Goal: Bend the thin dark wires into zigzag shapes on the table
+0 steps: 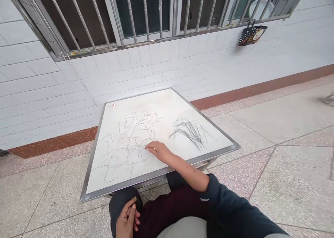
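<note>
Thin black kinked strands (134,137) lie scattered over the left and middle of a white-topped table (161,102). Nearer the right edge is a denser bundle of straighter black strands (191,132). My right hand (159,151) reaches over the table, fingertips pinched together among the kinked strands. Strands run up to those fingertips, but whether one is gripped is too fine to see. Below the front edge, my left hand (127,219) rests by my left knee, its fingers curled and thumb folded in. A small tan piece (134,199) shows at its index fingertip; its kind is unclear.
A grey metal rim (156,175) borders the table. Near its far left corner sits a tiny red-and-white item (114,106). Behind stands a white tiled wall (146,62) with a barred window, and a dark patterned bag (252,34) hangs from the bars.
</note>
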The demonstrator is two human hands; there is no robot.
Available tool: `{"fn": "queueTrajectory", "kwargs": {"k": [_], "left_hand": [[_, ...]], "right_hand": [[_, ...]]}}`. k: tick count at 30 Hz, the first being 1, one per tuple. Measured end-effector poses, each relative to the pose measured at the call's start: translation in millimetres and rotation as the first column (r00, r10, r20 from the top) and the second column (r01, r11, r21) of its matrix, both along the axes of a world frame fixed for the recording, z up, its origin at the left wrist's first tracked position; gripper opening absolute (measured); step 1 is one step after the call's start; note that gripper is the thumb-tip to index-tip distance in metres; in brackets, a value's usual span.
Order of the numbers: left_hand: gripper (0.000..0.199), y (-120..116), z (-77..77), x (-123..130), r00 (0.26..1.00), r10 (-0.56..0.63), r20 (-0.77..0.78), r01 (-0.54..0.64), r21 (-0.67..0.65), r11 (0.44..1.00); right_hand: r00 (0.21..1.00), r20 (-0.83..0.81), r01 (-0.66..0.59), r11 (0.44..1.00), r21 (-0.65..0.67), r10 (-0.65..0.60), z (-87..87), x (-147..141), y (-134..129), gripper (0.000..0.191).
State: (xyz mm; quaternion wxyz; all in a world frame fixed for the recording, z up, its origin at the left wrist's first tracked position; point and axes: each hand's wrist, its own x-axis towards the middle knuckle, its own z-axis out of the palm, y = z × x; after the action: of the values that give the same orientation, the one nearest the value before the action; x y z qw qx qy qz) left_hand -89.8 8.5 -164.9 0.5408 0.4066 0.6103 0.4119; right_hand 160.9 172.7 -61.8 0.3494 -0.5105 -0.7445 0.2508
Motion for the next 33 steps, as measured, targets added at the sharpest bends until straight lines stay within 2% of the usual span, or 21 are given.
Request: {"fn": "queueTrajectory", "kwargs": {"k": [3,6,9,13,18,25,33], "left_hand": [[0.07,4,0.3,1,1.0,-0.01,-0.003,0.01,-0.016,1.0],[0.072,7,-2.3,2,1.0,-0.019,-0.013,0.019,-0.025,0.999],[0.075,9,-7.4,1,0.999,-0.026,-0.026,0.025,-0.031,0.999],[0.077,10,-11.6,1,0.999,-0.015,-0.036,0.013,-0.048,0.999],[0.076,10,-8.5,3,0.999,-0.011,-0.049,0.008,-0.056,0.998],[0.077,10,-5.2,7,0.999,-0.012,-0.053,0.009,-0.063,0.998],[0.08,9,8.8,15,0.999,0.008,-0.05,-0.012,-0.089,0.996]], "right_hand": [[0.978,0.103,0.178,0.983,0.045,-0.182,-27.8,29,-31,0.019],[0.912,0.183,0.365,0.93,0.047,-0.368,-42.1,69,-49,0.019],[0.836,0.214,0.507,0.86,0.055,-0.506,-42.2,111,-55,0.021],[0.732,0.261,0.637,0.768,0.065,-0.629,-36.6,152,-49,0.024],[0.672,0.342,0.683,0.728,0.054,-0.656,-34.6,176,-25,0.025],[0.642,0.481,0.674,0.739,0.018,-0.597,-35.7,183,2,0.024],[0.628,0.561,0.648,0.762,0.007,-0.539,-32.3,184,18,0.025]]}}
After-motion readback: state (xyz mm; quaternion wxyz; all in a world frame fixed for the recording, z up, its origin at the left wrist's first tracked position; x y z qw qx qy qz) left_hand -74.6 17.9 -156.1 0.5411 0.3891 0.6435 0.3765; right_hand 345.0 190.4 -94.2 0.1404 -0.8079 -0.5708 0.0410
